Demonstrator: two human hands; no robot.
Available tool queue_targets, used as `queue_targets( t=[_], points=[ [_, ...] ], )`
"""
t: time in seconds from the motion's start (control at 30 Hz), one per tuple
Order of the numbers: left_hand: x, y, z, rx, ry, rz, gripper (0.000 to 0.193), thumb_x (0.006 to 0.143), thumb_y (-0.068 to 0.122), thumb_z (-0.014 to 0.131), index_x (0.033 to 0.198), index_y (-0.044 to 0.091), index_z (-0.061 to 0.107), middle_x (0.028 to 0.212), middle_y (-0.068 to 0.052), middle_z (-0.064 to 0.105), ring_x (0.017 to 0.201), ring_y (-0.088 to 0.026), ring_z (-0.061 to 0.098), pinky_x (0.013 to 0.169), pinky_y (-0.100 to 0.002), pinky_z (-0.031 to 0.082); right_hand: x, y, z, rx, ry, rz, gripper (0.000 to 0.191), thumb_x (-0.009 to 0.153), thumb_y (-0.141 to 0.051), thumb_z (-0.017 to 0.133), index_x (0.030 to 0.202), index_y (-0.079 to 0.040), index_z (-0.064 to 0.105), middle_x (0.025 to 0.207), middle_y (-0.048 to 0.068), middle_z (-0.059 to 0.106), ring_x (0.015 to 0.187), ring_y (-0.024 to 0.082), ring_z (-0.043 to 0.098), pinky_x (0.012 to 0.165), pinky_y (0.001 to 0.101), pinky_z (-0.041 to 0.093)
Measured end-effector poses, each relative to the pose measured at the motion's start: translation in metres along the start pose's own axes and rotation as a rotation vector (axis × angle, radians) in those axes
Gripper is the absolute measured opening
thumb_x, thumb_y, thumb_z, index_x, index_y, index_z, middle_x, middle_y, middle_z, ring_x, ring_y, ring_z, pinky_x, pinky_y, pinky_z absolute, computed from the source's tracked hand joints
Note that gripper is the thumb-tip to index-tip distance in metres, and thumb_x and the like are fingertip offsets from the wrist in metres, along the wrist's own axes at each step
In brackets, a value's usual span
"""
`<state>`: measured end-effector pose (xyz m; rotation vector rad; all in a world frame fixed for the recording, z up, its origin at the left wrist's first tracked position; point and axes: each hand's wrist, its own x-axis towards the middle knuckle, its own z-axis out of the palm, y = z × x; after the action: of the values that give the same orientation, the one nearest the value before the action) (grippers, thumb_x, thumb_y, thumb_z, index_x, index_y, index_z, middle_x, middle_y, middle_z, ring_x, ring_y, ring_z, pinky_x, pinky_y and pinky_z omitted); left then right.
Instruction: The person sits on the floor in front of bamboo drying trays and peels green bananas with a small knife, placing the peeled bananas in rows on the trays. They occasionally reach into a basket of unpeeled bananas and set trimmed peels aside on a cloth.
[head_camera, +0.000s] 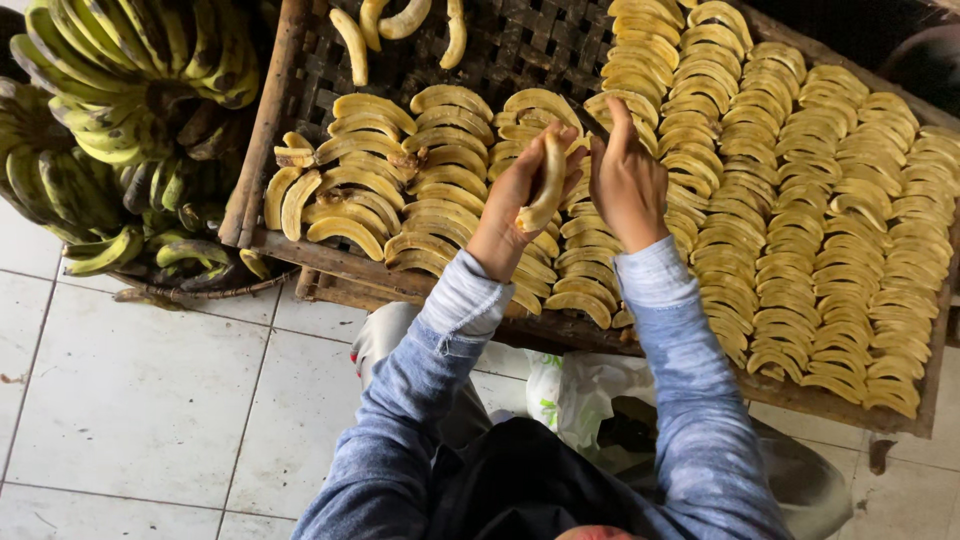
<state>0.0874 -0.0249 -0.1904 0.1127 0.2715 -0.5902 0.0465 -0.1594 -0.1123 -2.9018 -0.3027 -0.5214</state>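
Many peeled slices are already laid across the woven tray; one peeled banana is gripped in the left hand, right hand closed beside it; unpeeled bunches remain far left.

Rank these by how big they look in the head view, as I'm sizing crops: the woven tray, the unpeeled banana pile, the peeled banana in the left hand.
1. Woven tray
2. Unpeeled banana pile
3. Peeled banana, held in the left hand
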Motion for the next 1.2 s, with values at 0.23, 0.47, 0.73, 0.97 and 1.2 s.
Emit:
queue_targets(
  t=[0.23, 0.47, 0.73, 0.97, 1.2],
  points=[
    [0.003, 0.033, -0.004, 0.025, 0.245, 0.164, 0.046, 0.108, 0.038, 0.040, 0.146, 0.013, 0.048, 0.151, -0.012, 0.052, 0.139, -0.031, 0.050, 0.117, -0.047, 0.039, -0.031, -0.012, 0.026, 0.006, -0.266, 0.131, 0.053, 0.103, -0.030, 0.061, 0.144, -0.004, 0.040, 0.129, 0.026, 0.063, 0.116, 0.039, 0.063, 0.092, 0.0520, 0.051],
    [-0.005, 0.034, -0.002, 0.087, 0.064, 0.031, 0.060, 0.108, 0.052, 0.043, 0.140, 0.002, 0.052, 0.127, -0.014, 0.060, 0.115, -0.029, 0.058, 0.105, -0.047, 0.046, -0.010, -0.013, 0.003, 0.401, -0.046, -0.299, 0.064, 0.087, -0.008, 0.078, 0.146, -0.005, 0.053, 0.153, 0.014, 0.051, 0.147, 0.034, 0.044, 0.123, 0.0528, 0.034],
    [-0.013, 0.041, 0.004, -0.123, -0.146, -0.210, 0.074, 0.107, 0.056, 0.042, 0.137, -0.012, 0.047, 0.126, -0.026, 0.061, 0.110, -0.034, 0.066, 0.097, -0.045, 0.057, 0.031, 0.000, -0.009, 0.478, -0.087, -0.472, 0.030, 0.089, -0.001, 0.079, 0.116, -0.007, 0.067, 0.115, 0.007, 0.069, 0.117, 0.030, 0.066, 0.113, 0.0481, 0.046],
    [-0.024, 0.052, 0.009, -0.131, 0.154, -0.016, 0.072, 0.105, 0.052, 0.041, 0.142, -0.010, 0.037, 0.136, -0.029, 0.052, 0.130, -0.044, 0.051, 0.115, -0.061, 0.041, 0.086, 0.044, 0.018, 0.961, -0.518, -0.159, 0.022, 0.104, 0.000, 0.060, 0.125, -0.007, 0.061, 0.110, 0.005, 0.069, 0.103, 0.014, 0.068, 0.094, 0.0307, 0.057],
    [-0.043, 0.091, 0.005, -0.060, 0.286, 0.353, 0.042, 0.103, 0.043, 0.050, 0.123, 0.007, 0.052, 0.133, -0.015, 0.056, 0.122, -0.032, 0.051, 0.110, -0.051, 0.042, 0.140, 0.082, 0.085, 0.815, -0.719, 0.198, 0.021, 0.110, -0.016, 0.051, 0.122, -0.002, 0.060, 0.099, 0.004, 0.070, 0.092, 0.013, 0.066, 0.081, 0.0299, 0.054]
  ],
)
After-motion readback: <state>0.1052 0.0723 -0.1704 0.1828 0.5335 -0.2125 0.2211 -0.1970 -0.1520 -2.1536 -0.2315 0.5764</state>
